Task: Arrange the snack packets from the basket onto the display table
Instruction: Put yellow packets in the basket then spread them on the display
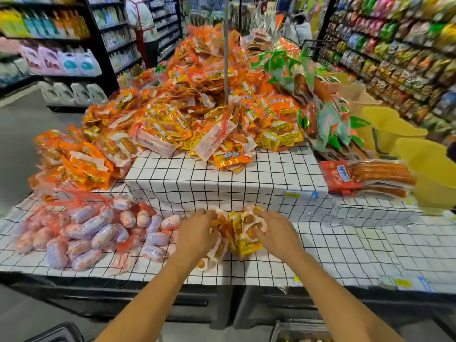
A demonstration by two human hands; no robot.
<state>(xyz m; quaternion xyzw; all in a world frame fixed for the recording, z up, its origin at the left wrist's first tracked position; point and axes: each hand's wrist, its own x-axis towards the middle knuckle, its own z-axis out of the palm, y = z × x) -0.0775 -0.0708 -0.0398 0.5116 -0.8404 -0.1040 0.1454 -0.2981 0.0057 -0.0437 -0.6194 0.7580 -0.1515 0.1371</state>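
Head view: curled left hand [197, 234] and right hand [278, 234] clutch snack packets [237, 230] on the tabletop [345, 255], their long axes pointing roughly forward.

Bright, even store light (soft shadows), wide-angle bending and blur toward the edges.

Head camera, sole view. Wide-angle, facing forward and down. Close at the near edge of the display table [345, 255]; store shelves [394, 45] bend along both frame sides.
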